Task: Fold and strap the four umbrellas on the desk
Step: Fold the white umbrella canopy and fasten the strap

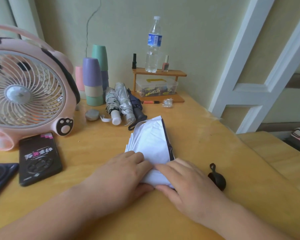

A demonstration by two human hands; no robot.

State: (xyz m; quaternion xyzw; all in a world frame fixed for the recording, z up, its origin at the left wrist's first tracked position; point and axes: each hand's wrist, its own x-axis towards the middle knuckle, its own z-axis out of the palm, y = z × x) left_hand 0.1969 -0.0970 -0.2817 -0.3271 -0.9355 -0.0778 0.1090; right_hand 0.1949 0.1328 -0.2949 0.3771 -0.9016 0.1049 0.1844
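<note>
Hidden and cut off
Near end of the white umbrella (151, 141) lies covered by the left grip (126, 170) and right grip (185, 179); pink fan (29, 94) and a dark object (0, 175) run off the left edge.

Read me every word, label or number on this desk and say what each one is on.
On the water bottle: blue label with white characters and a barcode, too blurred to read.
On the phone: big stylised white and pink characters on the black back, not legible to me.
On the fan: tiny mark on the hub, too small.
No other text shows.
</note>
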